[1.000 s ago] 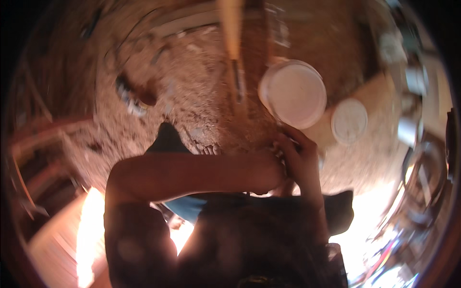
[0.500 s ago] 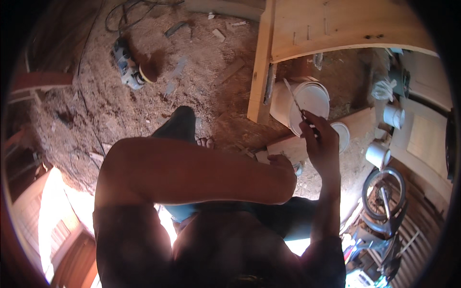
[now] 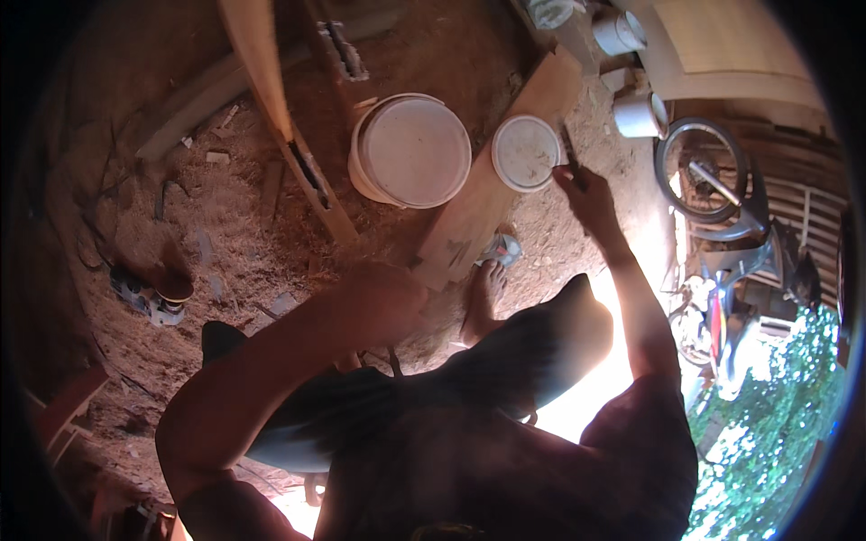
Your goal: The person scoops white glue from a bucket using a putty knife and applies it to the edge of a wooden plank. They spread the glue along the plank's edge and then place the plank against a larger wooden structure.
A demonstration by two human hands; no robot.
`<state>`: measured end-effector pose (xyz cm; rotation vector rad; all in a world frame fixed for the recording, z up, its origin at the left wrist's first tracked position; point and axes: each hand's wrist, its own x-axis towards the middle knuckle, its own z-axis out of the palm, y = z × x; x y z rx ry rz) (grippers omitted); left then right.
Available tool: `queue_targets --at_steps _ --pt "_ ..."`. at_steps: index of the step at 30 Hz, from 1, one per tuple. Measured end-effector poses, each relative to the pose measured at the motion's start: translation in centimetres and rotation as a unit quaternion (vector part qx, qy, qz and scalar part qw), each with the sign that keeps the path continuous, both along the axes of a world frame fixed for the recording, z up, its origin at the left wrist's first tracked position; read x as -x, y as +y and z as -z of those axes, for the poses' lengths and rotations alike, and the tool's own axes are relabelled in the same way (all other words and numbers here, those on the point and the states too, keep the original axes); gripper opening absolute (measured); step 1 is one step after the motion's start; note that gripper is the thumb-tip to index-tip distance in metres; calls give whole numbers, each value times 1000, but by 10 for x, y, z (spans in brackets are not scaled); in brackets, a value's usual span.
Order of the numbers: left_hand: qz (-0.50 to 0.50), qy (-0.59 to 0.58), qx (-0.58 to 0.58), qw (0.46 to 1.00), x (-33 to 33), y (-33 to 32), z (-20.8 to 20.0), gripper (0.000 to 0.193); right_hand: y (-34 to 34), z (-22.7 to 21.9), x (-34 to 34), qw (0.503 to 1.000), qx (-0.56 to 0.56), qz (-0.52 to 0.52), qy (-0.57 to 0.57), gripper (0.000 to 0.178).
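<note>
My right hand (image 3: 585,194) pinches a thin, dark, narrow tool (image 3: 566,144) pointing away from me; its exact kind is not clear. Just left of its tip, a round white lid or shallow tub (image 3: 526,153) with smudges on it lies on a wooden board (image 3: 469,212). A large white bucket (image 3: 415,149) with a pale top stands further left. My left hand (image 3: 388,298) is in front of me near the board's near end, blurred, its fingers hidden.
An angle grinder (image 3: 158,298) lies on the dusty, shaving-strewn floor at left. Wooden frame pieces (image 3: 284,117) rise beyond it. White pots (image 3: 640,115) stand at right, near a motorcycle (image 3: 713,189). My bare foot (image 3: 483,298) is close to the board.
The view has swung right, bringing the motorcycle further in. My right hand with the tool has moved from over the large bucket to beside the smaller round lid. My left forearm has shifted.
</note>
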<state>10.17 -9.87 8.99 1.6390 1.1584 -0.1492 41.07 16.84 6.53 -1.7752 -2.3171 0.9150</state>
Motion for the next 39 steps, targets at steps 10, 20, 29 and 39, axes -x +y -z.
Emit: queue_targets --at_steps 10,20,29,39 --pt "-148 -18 1 989 -22 26 74 56 77 157 -75 936 138 236 221 39" --pt "-322 -94 -197 921 -117 131 157 73 58 136 -146 846 186 303 397 47" --pt "-574 -72 -80 812 -152 262 223 92 -63 205 -245 843 210 394 300 62" --pt "-443 -153 -263 843 -171 261 148 40 -34 200 -271 864 22 433 254 68"
